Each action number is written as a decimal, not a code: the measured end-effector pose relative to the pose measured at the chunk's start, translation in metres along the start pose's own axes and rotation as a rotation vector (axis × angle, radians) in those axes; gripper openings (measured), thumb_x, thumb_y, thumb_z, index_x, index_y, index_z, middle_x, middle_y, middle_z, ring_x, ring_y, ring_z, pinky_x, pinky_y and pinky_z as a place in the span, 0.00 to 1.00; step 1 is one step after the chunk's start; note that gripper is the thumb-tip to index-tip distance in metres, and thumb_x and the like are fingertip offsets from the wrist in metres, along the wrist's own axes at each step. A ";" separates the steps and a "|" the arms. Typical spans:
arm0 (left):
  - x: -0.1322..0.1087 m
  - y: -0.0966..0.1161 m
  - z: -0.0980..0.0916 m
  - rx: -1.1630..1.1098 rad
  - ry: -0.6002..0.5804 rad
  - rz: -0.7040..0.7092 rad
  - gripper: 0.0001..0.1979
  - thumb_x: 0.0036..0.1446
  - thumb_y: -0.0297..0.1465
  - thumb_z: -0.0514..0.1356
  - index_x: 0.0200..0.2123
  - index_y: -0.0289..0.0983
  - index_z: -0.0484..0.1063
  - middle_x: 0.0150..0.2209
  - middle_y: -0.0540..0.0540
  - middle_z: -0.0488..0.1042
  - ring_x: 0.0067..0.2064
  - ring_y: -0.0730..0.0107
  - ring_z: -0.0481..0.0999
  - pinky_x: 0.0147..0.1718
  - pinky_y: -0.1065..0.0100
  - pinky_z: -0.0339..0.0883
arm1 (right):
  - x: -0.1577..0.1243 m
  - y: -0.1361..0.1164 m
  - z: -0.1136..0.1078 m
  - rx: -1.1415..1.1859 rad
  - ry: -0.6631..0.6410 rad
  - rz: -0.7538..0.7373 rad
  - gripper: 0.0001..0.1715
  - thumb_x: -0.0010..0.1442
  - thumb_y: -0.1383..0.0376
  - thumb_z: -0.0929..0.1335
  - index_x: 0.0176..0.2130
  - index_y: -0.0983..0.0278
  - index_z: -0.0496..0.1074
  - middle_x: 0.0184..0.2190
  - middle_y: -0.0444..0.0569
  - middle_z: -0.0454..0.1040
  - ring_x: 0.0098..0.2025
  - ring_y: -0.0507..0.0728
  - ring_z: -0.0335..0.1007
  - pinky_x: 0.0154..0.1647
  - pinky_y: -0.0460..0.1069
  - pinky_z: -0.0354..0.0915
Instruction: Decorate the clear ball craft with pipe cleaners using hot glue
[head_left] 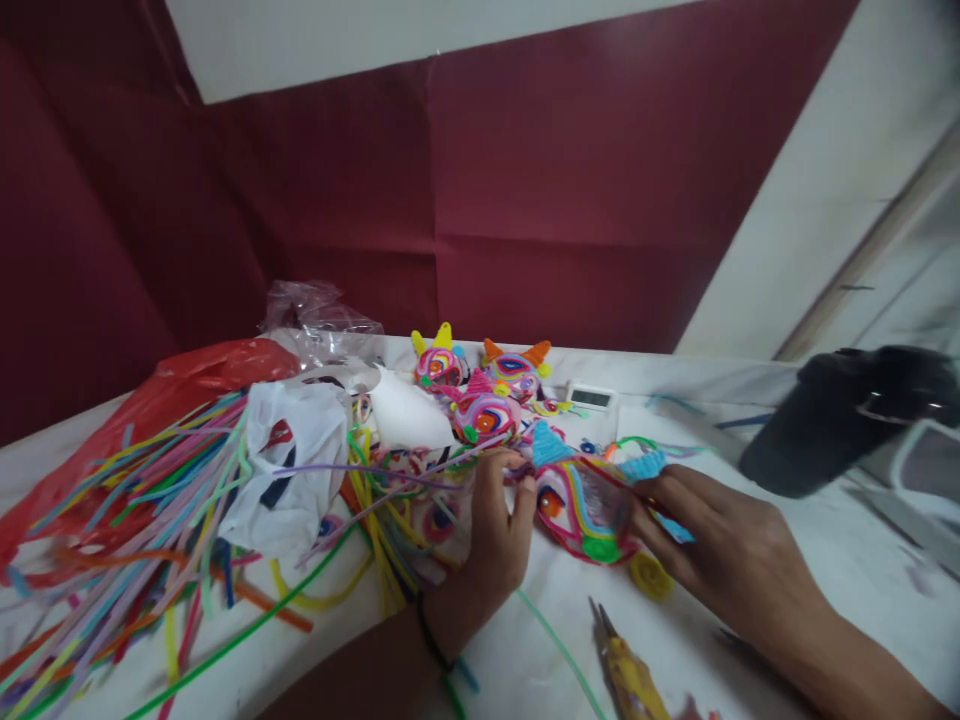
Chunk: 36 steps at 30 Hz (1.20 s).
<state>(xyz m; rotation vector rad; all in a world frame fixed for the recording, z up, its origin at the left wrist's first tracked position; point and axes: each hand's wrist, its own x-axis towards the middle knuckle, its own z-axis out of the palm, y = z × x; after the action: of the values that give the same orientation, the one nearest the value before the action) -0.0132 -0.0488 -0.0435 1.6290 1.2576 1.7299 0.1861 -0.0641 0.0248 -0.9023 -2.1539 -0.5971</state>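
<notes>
A pipe-cleaner animal face (577, 515) lies between my hands, with light blue ears, an orange eye, coloured outlines and a green nose. My left hand (499, 535) is closed in a pinch at its left edge, where purple pipe cleaners (375, 470) run out to the left. My right hand (731, 545) has its fingers closed on the right side of the face, hiding part of it. Below the face, a yellow coil (651, 577) sits by my right fingers. Yellow-handled pliers (626, 665) rest on the table in front.
Loose pipe cleaners (172, 520) spread over the left side, by a red plastic bag (195, 370) and a white bag (292, 510). Finished faces (487, 415) stand behind, beside a small digital display (591, 398). A dark cylinder (810, 430) lies at right.
</notes>
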 end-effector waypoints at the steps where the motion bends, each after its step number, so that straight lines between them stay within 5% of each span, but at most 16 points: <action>1: 0.001 -0.001 0.000 -0.012 -0.020 0.009 0.08 0.60 0.29 0.54 0.43 0.39 0.65 0.45 0.43 0.70 0.49 0.62 0.70 0.50 0.61 0.64 | 0.000 0.000 -0.001 0.007 -0.001 0.019 0.12 0.66 0.65 0.63 0.30 0.64 0.69 0.23 0.45 0.68 0.23 0.52 0.66 0.24 0.47 0.58; 14: 0.001 -0.010 0.003 -0.116 -0.211 -0.026 0.19 0.60 0.35 0.58 0.54 0.40 0.61 0.56 0.39 0.67 0.58 0.58 0.68 0.57 0.55 0.61 | 0.002 -0.015 0.002 0.007 -0.026 0.013 0.12 0.64 0.70 0.62 0.29 0.65 0.68 0.22 0.44 0.67 0.23 0.52 0.60 0.25 0.47 0.54; 36: -0.001 -0.012 0.009 -0.135 -0.231 -0.040 0.21 0.56 0.31 0.59 0.53 0.39 0.59 0.54 0.39 0.66 0.58 0.56 0.68 0.59 0.50 0.60 | -0.002 -0.033 0.002 0.024 -0.163 -0.002 0.17 0.68 0.69 0.60 0.29 0.65 0.71 0.21 0.44 0.67 0.22 0.52 0.61 0.25 0.49 0.50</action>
<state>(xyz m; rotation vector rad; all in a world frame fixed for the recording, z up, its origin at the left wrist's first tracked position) -0.0080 -0.0410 -0.0555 1.6582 1.0358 1.5171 0.1620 -0.0852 0.0176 -0.9653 -2.3024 -0.5126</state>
